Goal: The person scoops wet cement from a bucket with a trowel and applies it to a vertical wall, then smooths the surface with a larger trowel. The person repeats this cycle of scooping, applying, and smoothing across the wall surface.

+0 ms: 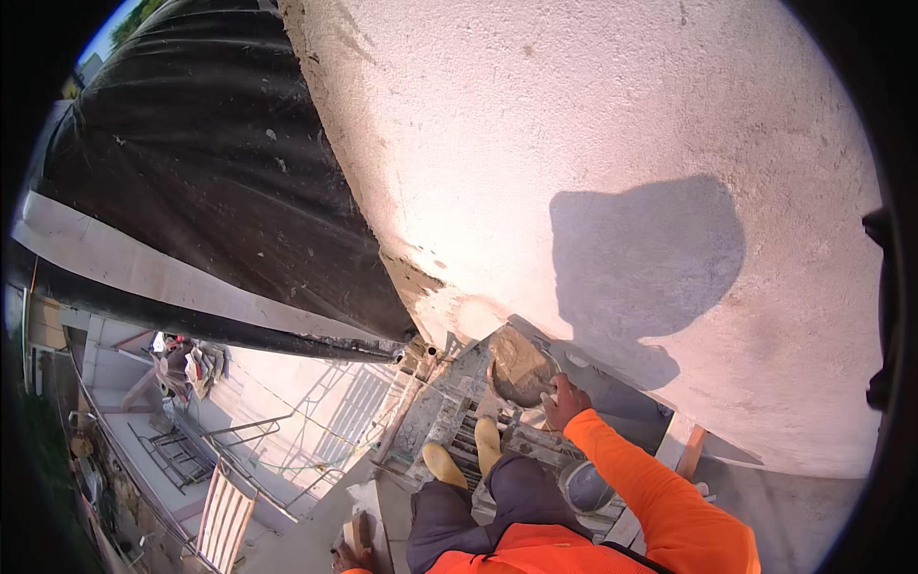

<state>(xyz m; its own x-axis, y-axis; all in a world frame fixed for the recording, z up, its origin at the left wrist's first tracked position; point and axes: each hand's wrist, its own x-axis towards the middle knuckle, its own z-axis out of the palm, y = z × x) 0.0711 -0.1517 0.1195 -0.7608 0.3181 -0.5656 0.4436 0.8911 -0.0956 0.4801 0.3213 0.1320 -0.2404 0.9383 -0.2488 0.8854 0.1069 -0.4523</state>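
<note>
Mortar bucket (504,392), round and dark-walled, filled with grey-brown mortar (521,364), is seen on the slatted platform (535,440), ahead of the wearer's feet and near the foot of a pale, rough-surfaced wall (459,143). The right hand (567,402) is placed at the bucket's right side, with its fingers curled at the rim; whether the rim itself or a tool handle is grasped there cannot be made out. By the left hand (353,557), low in the view and partly cut off by the lower edge, the wooden handle of a long, flat float (371,507) is gripped. The right arm is covered by an orange sleeve (636,474). Yellow boots (443,464) are worn below dark trousers (449,521), and a second, grey round container (585,486) is partly hidden beside the right leg. A rounded shadow (650,253) is cast on the wall. To the left, black sheeting (210,163) is stretched beside the wall's edge, and a slatted wooden panel (227,517) is visible below.
</note>
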